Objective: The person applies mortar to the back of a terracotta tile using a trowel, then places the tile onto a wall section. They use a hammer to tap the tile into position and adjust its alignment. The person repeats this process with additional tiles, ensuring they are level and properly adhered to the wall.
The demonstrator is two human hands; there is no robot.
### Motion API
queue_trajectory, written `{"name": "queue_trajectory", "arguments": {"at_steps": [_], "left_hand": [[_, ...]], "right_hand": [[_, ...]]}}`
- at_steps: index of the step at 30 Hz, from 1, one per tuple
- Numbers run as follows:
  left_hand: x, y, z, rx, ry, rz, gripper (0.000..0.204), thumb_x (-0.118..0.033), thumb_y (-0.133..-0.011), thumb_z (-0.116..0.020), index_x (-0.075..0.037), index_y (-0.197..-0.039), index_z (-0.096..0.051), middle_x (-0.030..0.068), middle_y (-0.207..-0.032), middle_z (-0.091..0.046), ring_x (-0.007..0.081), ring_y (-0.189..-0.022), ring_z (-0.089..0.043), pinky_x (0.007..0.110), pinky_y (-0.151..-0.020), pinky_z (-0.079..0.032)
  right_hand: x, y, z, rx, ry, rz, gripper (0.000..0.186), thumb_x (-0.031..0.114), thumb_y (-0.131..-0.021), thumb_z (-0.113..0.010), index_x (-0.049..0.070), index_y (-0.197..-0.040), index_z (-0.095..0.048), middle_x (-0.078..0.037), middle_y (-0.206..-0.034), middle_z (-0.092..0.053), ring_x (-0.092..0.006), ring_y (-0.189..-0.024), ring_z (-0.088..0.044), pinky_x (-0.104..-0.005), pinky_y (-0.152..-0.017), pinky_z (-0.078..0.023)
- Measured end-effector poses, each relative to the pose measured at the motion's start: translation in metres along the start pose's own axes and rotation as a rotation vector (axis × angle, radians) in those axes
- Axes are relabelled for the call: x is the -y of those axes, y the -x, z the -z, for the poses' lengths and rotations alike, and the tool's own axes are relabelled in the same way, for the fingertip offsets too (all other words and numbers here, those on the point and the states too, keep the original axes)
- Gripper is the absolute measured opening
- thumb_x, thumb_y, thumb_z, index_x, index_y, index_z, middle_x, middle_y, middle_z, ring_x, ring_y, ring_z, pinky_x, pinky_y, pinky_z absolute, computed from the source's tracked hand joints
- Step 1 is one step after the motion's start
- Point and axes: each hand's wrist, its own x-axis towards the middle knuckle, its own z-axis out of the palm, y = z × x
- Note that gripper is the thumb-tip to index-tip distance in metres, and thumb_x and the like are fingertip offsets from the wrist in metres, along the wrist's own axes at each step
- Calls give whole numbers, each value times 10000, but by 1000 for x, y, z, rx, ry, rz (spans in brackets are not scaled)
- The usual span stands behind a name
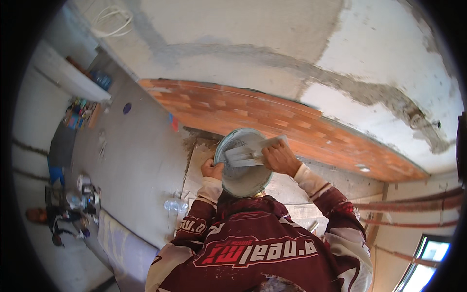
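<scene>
A round bucket (247, 184) with a greenish rim is in front of my chest, its inside smeared with pale grey plaster. My left hand (212, 169) is closed on the left side of the rim. My right hand (281, 158) grips a flat plastering trowel (238, 156) at the bucket's right side. The trowel's pale, coated blade reaches across the mouth of the bucket toward its left wall. My fingers hide the trowel's handle.
Ahead runs a wall (233, 63) with grey patched strips above a band of orange wood-look tiles (233, 107). A plastic bottle (175, 205) stands left of me. Another person (56, 219) is at the far left. Reddish poles (413, 207) cross on the right.
</scene>
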Motion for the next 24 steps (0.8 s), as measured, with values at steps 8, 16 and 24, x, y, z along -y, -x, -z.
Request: {"name": "queue_trajectory", "arguments": {"at_steps": [8,16,24], "left_hand": [[10,-58,84,-239,-206,18,311,-47,-632,-600,27,-931,-644,127,-749,-628,200,-661,-567,333,-636,-467],[1,-156,158,-272,-113,-78,466,-25,-687,-543,35,-1144,-615,104,-907,-675,157,-791,-609,285,-745,-489],[-4,-259,247,-138,-100,-184,489,1,-687,-536,-6,-1168,-623,97,-1006,-667,166,-914,-605,270,-851,-457]], "right_hand": [[42,-92,-13,208,-165,-92,316,245,-756,-649,95,-1030,-601,-159,-770,-623,-353,-668,-611,-464,-635,-477],[54,-195,-103,261,-229,-300,328,313,-790,-638,36,-961,-598,-212,-818,-635,-405,-712,-625,-486,-637,-499],[112,-336,-180,444,-247,-492,408,408,-776,-627,57,-982,-635,-226,-841,-663,-391,-772,-650,-496,-717,-512]]}}
